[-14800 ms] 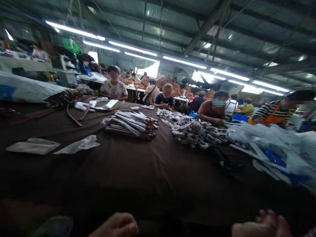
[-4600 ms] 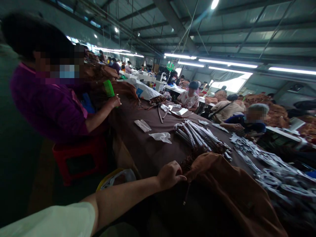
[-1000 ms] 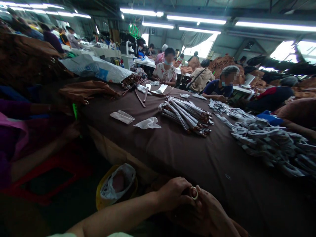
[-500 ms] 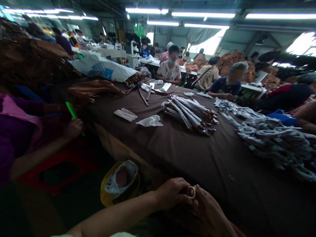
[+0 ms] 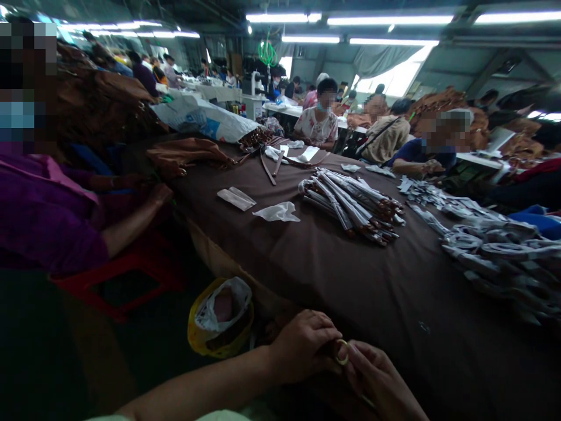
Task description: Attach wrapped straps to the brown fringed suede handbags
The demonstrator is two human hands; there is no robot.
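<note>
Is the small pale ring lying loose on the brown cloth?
No, the ring is at the fingertips of the right hand, beside the left hand.

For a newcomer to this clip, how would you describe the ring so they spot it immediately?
Start at the big table with the dark brown cloth and go down to its near edge, at the bottom of the picture. There the left hand and right hand meet. The ring is at their fingertips: a small, pale yellowish open circle, standing out against skin and dark material.
</note>
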